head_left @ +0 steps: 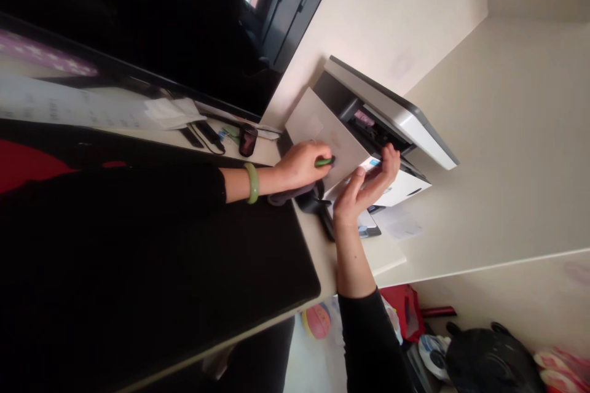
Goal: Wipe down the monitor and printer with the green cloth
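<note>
My left hand (pixel 302 166), with a pale green bangle (pixel 251 183) on its wrist, grips a small green-handled item (pixel 325 161) against a flat grey panel (pixel 322 138). That panel lies tilted on a white and grey printer (pixel 396 184), whose upper cover (pixel 391 113) stands raised. The printer's dark interior (pixel 380 132) shows a small pink part. My right hand (pixel 364 187) is open, fingers spread, and its fingertips reach the panel's edge near the printer's front. The item's far end is hidden by my left fingers.
A dark screen (pixel 138 31) stands behind a cream desk (pixel 498 135). A black mat (pixel 161 245) lies under my forearms. Papers (pixel 173 113), a dark cup (pixel 247 139) and cables sit beyond it. A red bag (pixel 403 310) and a black bag (pixel 491 359) lie on the floor.
</note>
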Motion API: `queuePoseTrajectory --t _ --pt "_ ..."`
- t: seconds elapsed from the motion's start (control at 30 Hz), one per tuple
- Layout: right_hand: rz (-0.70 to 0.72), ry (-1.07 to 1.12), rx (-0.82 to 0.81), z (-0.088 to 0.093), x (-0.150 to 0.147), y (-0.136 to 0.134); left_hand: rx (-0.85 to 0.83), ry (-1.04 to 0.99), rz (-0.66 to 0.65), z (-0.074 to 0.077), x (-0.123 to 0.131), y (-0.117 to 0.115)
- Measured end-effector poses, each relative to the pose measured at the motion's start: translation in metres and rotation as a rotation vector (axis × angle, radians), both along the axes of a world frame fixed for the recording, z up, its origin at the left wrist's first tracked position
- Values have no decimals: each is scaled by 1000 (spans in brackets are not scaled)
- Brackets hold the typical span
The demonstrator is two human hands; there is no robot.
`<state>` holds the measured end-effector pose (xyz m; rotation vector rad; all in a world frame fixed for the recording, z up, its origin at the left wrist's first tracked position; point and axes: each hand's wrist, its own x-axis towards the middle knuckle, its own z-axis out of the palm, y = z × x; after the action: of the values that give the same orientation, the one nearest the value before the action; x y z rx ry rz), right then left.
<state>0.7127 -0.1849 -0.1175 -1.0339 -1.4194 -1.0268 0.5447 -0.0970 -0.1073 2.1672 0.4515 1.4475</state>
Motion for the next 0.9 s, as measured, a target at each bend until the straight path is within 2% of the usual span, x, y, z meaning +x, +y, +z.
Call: queuePoseTrajectory --t 0.13,0.27,0.4,0.57,0.73,0.83,0.9 --pt "4 -1 5 -1 0 0 3 10 47 2 0 4" --pt "-11 -1 -2 -1 1 1 34 37 -3 3 -1 6" --pt "-29 -21 10 -1 4 2 8 17 35 2 -1 3" --pt "-29 -19 2 -1 3 1 85 25 -73 -1 -1 -1" --pt "-14 -21 8 -1 2 0 37 19 33 -2 -1 2" --pt "0 -11 -7 -1 2 0 126 48 -54 -5 -2 -2" --pt "6 -9 -7 -1 1 0 147 65 -55 -6 -3 -3"
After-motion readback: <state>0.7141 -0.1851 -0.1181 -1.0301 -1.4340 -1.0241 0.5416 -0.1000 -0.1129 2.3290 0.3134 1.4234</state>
